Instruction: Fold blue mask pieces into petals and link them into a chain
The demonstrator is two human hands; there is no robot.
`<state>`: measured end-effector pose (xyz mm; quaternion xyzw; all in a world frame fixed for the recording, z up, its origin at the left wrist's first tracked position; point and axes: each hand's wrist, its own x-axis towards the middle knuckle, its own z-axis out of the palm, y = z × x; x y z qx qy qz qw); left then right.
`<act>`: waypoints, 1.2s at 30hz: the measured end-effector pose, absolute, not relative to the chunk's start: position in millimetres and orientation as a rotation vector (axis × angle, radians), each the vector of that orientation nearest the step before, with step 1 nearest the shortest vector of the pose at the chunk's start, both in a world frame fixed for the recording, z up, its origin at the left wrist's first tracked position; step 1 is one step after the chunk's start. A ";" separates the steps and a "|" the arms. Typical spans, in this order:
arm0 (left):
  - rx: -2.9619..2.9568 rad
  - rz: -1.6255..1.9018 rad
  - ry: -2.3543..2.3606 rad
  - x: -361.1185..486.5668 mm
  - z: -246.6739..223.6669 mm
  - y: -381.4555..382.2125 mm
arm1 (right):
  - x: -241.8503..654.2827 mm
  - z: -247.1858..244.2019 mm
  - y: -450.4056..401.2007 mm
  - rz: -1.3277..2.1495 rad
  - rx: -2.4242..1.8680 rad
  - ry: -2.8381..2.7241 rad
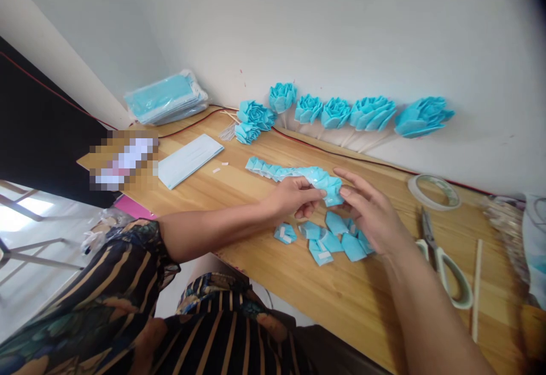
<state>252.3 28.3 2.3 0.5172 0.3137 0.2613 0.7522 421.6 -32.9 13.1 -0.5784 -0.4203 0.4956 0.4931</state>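
Observation:
A strip of overlapping folded blue petals (267, 168) runs from the tabletop into my hands. My left hand (290, 197) pinches the strip near its right end, thumb on the near face. My right hand (375, 213) holds the end petal (333, 192) at its right edge, with the thumb against it and the index finger stretched out above. Under my hands lie several loose folded blue petals (322, 244), some with white tape pieces on them. One such petal (285, 233) sits a little apart, to the left.
Blue flowers on sticks (336, 113) lean along the wall; more flowers (251, 119) lie beside them. A flat mask stack (190, 159) and a plastic-wrapped pack (164, 99) are on the left. Tape roll (434, 192), scissors (439, 255) and a stick (476, 289) lie on the right.

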 end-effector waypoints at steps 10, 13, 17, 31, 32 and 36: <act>1.132 0.519 0.709 253.4 3.2 25.9 | 419.6 11.1 -30.5 1.000 -1.477 -1.179; 1.134 0.503 0.707 252.6 6.6 25.5 | 420.3 10.9 -29.9 0.972 -1.501 -1.190; 1.130 0.542 0.700 252.1 4.9 27.6 | 420.9 13.0 -30.8 1.009 -1.480 -1.117; 1.937 0.587 0.904 209.4 65.1 81.9 | 429.3 11.9 -28.3 0.930 -1.499 -1.034; 2.069 0.616 1.000 201.3 67.2 92.7 | 429.6 12.2 -28.5 0.934 -1.504 -1.030; 2.557 0.256 1.385 174.1 53.7 126.8 | 428.7 15.0 -29.5 0.921 -1.514 -1.057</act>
